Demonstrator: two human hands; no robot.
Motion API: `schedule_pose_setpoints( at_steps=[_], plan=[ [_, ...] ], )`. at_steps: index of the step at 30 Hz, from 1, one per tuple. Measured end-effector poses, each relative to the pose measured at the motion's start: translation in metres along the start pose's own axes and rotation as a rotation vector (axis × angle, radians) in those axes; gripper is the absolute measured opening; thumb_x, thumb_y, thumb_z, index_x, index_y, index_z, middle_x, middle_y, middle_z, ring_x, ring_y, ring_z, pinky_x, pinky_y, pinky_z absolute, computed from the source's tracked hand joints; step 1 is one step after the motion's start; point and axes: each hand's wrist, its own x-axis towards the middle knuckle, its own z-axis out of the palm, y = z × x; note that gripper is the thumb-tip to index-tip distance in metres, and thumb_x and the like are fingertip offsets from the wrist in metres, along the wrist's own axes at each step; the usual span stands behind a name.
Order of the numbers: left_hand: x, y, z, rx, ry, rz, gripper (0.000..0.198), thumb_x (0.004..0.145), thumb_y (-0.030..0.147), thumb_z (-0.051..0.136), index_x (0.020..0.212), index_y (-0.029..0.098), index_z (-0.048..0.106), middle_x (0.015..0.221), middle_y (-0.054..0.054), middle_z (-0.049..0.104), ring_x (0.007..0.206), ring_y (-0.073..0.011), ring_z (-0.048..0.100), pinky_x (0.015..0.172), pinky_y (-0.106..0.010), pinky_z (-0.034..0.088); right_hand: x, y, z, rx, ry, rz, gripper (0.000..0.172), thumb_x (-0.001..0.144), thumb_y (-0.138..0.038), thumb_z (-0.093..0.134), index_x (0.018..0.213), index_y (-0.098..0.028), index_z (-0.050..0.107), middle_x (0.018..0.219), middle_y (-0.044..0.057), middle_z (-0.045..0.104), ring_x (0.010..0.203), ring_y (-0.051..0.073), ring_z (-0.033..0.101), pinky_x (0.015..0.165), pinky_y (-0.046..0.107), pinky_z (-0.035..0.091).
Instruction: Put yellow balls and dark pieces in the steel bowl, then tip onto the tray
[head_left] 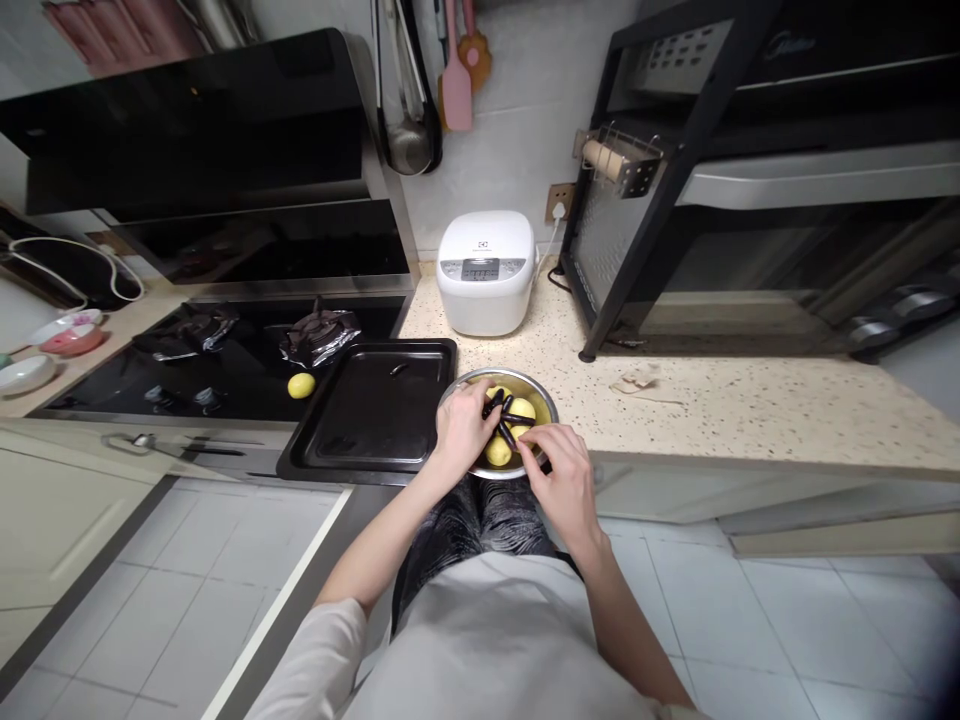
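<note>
A metal bowl (550, 395) stands at the counter's front edge, directly before me. Inside it lie several yellow lemons (499, 451), with several glossy, dark, finger-shaped pieces (517, 419) across the top of them. My left hand (463, 428) reaches over the bowl's left side, its thumb and fingers closed about the end of one dark piece. From the right rim, my right hand (562, 474) pinches the lower tip of another slanting dark piece. Its fingertips partly hide the contact. What the dark pieces are cannot be made out.
A black baking tray (360, 410) touches the bowl's left side, with one small dark piece (398, 369) on it. A single lemon (301, 385) rests by the hob (247, 375). Behind stands a white rice cooker (486, 275); a black rack (637, 220) holds an oven at right.
</note>
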Motion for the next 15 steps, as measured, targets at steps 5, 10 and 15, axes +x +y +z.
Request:
schedule_pose_setpoints(
  at_steps=[5,10,15],
  plan=[
    [-0.002,-0.001,-0.002,-0.046,-0.009,0.033,0.023,0.092,0.02,0.074,0.114,0.021,0.066,0.1,-0.005,0.076,0.1,-0.0245,0.07,0.087,-0.034,0.053,0.0,0.001,0.0,0.006,0.003,-0.003,0.013,0.102,-0.023,0.059,0.092,-0.024,0.067,0.094,0.006,0.073,0.094,0.025,0.064,0.088,0.042,0.05],
    [-0.002,-0.011,-0.01,-0.1,0.021,0.045,0.02,0.096,0.02,0.068,0.116,0.022,0.066,0.1,-0.004,0.077,0.102,-0.0239,0.07,0.091,-0.035,0.054,0.0,0.001,0.0,-0.001,0.0,-0.012,0.011,0.102,-0.022,0.06,0.093,-0.023,0.067,0.094,0.006,0.073,0.095,0.025,0.064,0.088,0.041,0.05],
    [0.011,-0.051,-0.031,0.018,0.069,0.016,0.018,0.098,0.016,0.06,0.114,0.021,0.067,0.106,-0.006,0.075,0.106,-0.0246,0.068,0.09,-0.035,0.056,0.0,0.003,-0.001,-0.006,0.021,-0.029,0.009,0.1,-0.019,0.062,0.093,-0.022,0.066,0.093,0.005,0.073,0.092,0.024,0.064,0.086,0.04,0.049]
  ],
)
